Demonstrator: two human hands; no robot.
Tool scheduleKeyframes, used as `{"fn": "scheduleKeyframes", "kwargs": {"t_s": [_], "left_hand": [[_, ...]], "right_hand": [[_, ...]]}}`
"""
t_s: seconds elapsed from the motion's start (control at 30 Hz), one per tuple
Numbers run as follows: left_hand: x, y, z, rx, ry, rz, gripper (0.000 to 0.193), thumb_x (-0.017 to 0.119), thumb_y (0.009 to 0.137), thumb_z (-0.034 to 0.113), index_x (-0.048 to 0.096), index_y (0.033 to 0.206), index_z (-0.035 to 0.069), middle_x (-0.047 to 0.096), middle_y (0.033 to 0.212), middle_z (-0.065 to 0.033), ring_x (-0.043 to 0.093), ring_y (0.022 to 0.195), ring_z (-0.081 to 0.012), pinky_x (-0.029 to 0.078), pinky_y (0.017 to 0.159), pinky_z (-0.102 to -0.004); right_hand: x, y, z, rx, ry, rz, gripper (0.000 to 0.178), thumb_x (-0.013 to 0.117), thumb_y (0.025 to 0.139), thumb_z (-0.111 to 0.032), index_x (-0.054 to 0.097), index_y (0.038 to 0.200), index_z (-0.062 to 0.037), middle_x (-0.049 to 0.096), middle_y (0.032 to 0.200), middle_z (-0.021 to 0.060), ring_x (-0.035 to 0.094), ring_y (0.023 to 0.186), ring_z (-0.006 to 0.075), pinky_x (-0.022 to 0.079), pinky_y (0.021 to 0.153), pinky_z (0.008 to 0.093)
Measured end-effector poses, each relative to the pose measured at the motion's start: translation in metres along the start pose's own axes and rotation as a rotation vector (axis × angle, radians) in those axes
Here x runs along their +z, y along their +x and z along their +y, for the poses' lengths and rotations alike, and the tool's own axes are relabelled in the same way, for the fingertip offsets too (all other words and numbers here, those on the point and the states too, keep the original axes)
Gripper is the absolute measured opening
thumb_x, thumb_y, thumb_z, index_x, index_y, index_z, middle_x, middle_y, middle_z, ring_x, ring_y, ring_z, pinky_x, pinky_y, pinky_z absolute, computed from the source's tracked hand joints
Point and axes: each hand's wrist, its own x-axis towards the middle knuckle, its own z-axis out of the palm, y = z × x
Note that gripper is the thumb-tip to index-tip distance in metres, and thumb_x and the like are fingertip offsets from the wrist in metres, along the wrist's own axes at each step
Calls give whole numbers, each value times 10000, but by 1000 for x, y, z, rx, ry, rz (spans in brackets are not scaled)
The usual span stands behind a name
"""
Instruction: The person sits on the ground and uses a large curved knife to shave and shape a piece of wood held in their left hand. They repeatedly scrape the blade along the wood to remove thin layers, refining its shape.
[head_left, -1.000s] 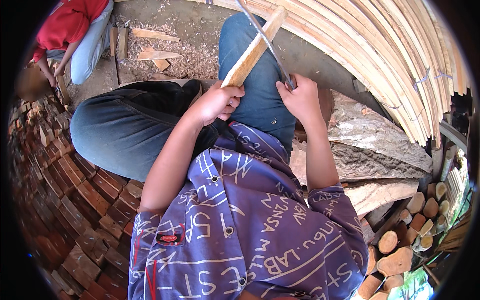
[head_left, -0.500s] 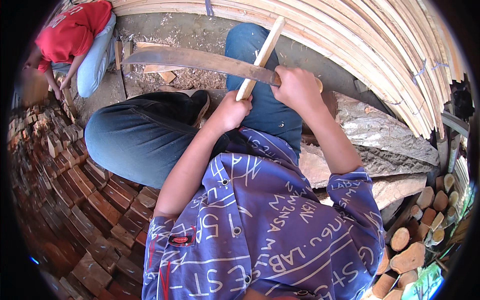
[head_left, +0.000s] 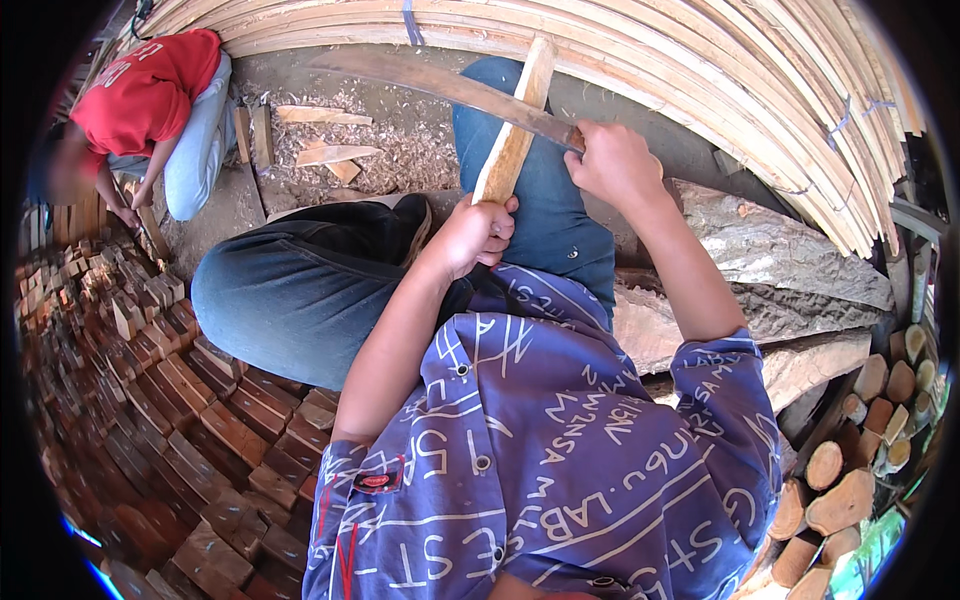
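Observation:
My left hand (head_left: 478,236) is closed round the lower end of a pale wooden stick (head_left: 508,160), which slants up and away over my bent knee. A machete (head_left: 430,88) with a long, brownish curved blade lies across the upper part of the stick, its tip pointing left. The fingers of my right hand (head_left: 618,165) wrap the machete's handle, mostly hidden in the grip. Both forearms reach forward from my blue-purple patterned shirt.
Long pale wood strips (head_left: 700,90) are bundled along the far and right side. Rough slabs (head_left: 770,240) and cut logs (head_left: 840,490) lie right. Stacked brown wood blocks (head_left: 230,430) fill the left. A person in red (head_left: 150,90) crouches far left; shavings (head_left: 400,150) litter the ground.
The stick has turned in my left hand, showing a broader face. My right hand and the machete have shifted slightly right, the blade tip higher and now tilted more. The whole view has shifted a little.

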Motion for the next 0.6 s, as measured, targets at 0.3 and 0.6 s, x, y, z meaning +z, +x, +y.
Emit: {"fn": "scheduleKeyframes", "kwargs": {"t_s": [0.3,0.6], "left_hand": [[-10,-2,1,-8,-20,-23,177,499,730,32,496,894,100,389,613,51,263,422,-26,178,381,-212],[-5,1,1,-34,-58,-62,186,497,728,37,490,904,98,381,612,43,265,415,-37,190,385,-214]], "right_hand": [[-21,4,40,-176,-228,308,263,748,655,-210,637,815,-33,649,676,151,651,671,326,515,627,411],[4,-16,15,-82,-78,12,257,734,733,-249,634,829,-32,652,664,158,669,665,332,547,614,417]]}}
